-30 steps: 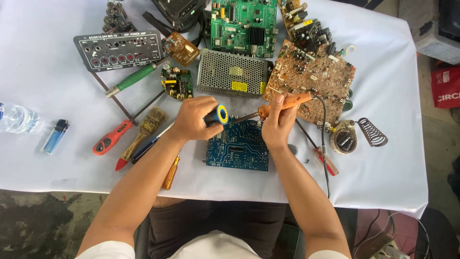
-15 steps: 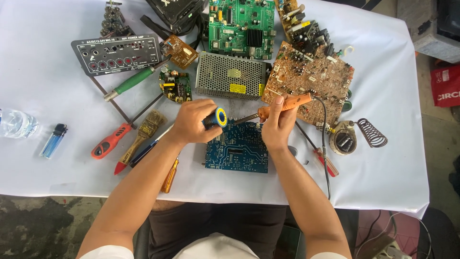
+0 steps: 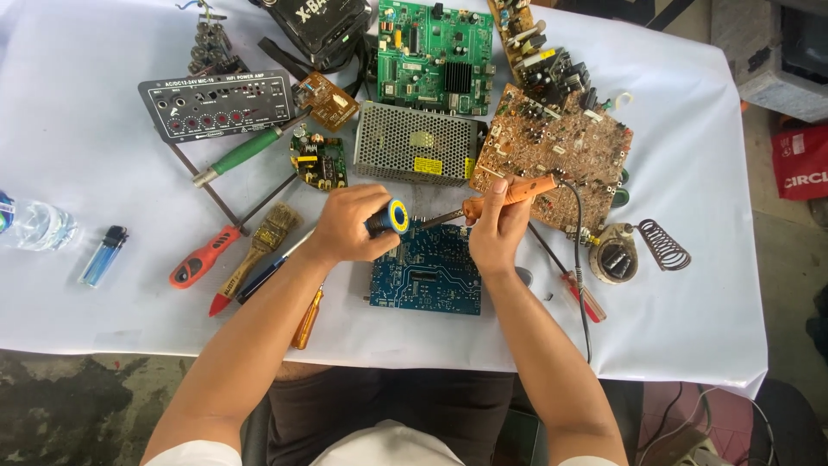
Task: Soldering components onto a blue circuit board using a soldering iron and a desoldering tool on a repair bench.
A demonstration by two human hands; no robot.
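The left hand [image 3: 349, 224] clenches a blue-and-yellow desoldering pump [image 3: 390, 217] just above the blue circuit board [image 3: 427, 280]. The right hand [image 3: 493, 229] grasps an orange soldering iron [image 3: 504, 197], tip over the board's top edge.

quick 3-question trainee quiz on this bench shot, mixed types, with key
1. True or false: the right hand holds an orange soldering iron.
2. What lies under both hands? A) green board B) blue board C) metal mesh box
3. Fill in: the left hand grips a tool with a blue and ____ end.

Key: 1 true; 2 B; 3 yellow
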